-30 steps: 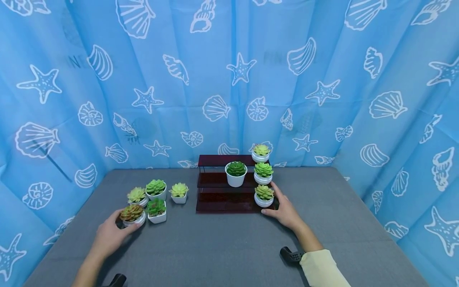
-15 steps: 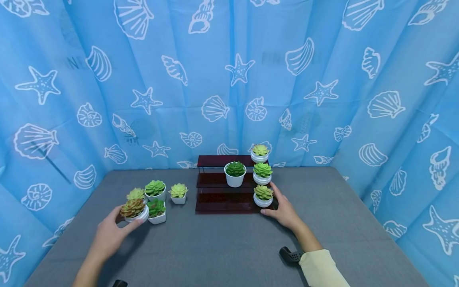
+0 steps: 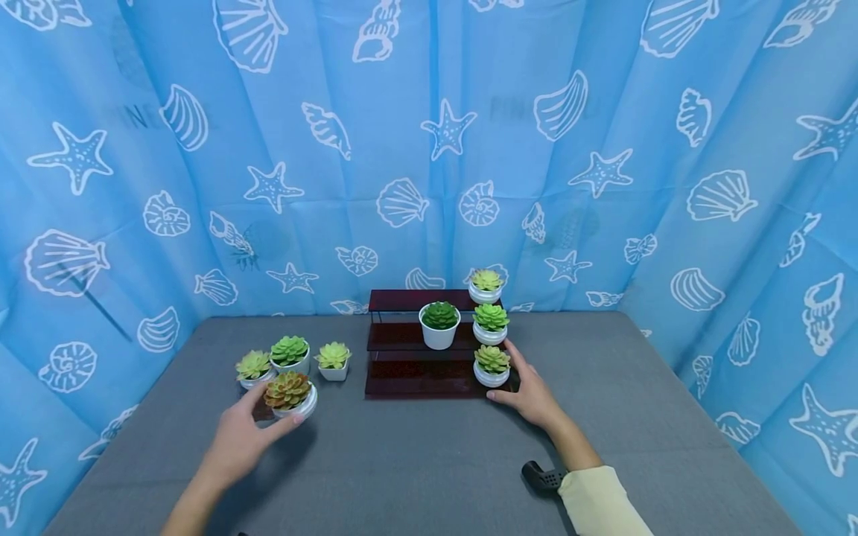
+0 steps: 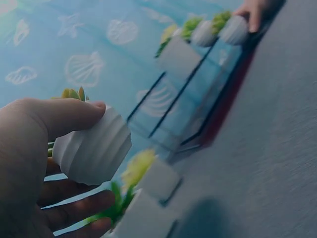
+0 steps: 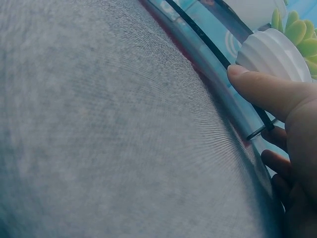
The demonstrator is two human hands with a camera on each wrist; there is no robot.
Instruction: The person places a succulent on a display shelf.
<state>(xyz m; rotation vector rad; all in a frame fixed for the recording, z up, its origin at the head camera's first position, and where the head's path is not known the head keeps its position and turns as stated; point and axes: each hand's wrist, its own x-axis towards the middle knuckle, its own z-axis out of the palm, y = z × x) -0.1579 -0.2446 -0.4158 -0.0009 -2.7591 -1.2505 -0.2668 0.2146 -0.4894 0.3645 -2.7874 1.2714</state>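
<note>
Thumb and fingers of my left hand (image 3: 234,443) grip a white ribbed round pot (image 4: 94,148) with a reddish-green succulent (image 3: 287,390), held tilted above the table. It hides the square pot behind it in the head view; in the left wrist view that pot (image 4: 143,215) shows below the fingers. My right hand (image 3: 536,394) holds the right end of the dark red three-tier shelf (image 3: 415,380), its thumb on the front edge beside a round pot (image 5: 272,54). Three round potted succulents line the shelf's right side; a taller white pot (image 3: 439,336) stands on the middle tier.
Left of the shelf stand a small square pot (image 3: 334,372), a green succulent (image 3: 290,350) and a pale green one (image 3: 253,365). A blue shell-print curtain (image 3: 402,149) hangs behind the grey table (image 3: 415,469).
My left hand has lifted the reddish succulent off the table and carried it to the right, in front of the square green one. The right hand stays at the shelf.
</note>
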